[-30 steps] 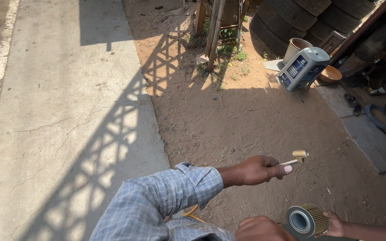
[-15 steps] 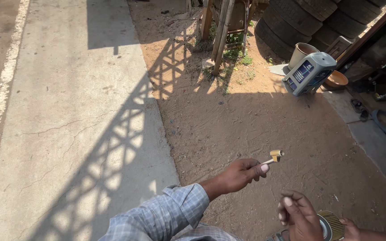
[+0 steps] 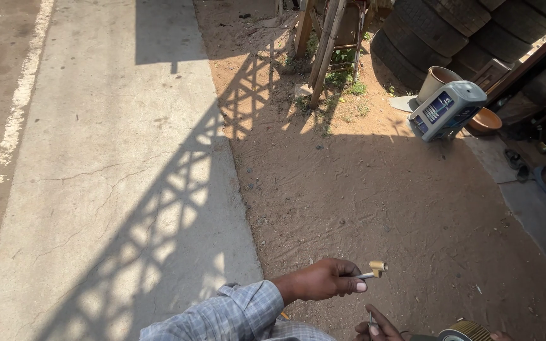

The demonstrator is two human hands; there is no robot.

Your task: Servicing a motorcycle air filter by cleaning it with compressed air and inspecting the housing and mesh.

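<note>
Left hand (image 3: 323, 281) pinched a slim metal stem (image 3: 366, 275), its long axis pointing right and ending in a small brass fitting (image 3: 378, 268). Just below, right hand (image 3: 380, 325) gripped a round, pleated filter (image 3: 469, 331); its closure was cropped.

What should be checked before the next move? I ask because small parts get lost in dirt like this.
1. Left hand has a firm hold on the thin rod: ok, fingers closed around it.
2. The rod's brass-coloured tip is off the ground: ok, held in the air.
3. Right hand has a secure grip: cannot tell, the frame edge cuts it off.
4. Round pleated filter is supported: cannot tell, only its top shows.
5. Surface below would show a dropped part: not ok, loose sandy dirt with pebbles.
</note>
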